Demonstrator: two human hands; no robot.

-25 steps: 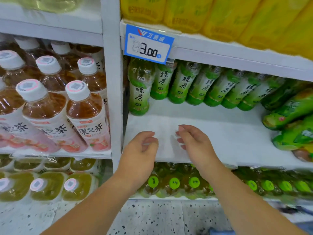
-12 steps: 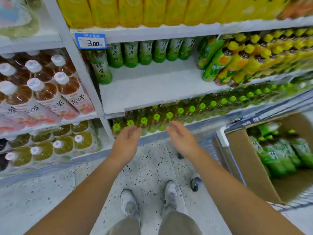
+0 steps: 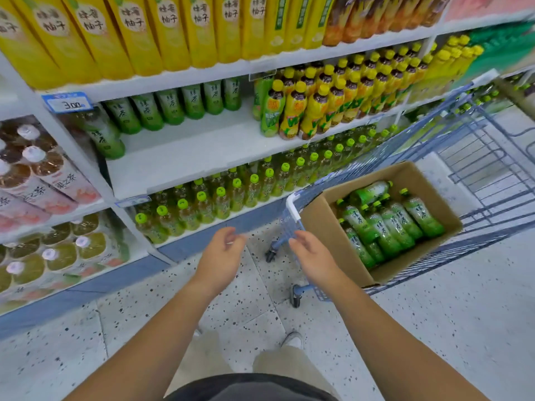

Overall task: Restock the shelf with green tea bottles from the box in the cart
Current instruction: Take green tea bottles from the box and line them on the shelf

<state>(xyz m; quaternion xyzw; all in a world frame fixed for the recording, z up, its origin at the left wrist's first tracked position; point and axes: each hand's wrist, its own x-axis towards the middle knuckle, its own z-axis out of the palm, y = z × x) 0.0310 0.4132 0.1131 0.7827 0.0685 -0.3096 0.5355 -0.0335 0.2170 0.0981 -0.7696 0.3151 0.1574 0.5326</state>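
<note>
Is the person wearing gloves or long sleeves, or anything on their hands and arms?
No gloves, and no sleeves show. The left hand and right hand are bare. The left forearm and right forearm are bare as far up as the picture shows. I see no watch, bracelet or ring.

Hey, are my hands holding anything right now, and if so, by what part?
Nothing. The left hand and the right hand are both empty, short of the box of green tea bottles.
</note>
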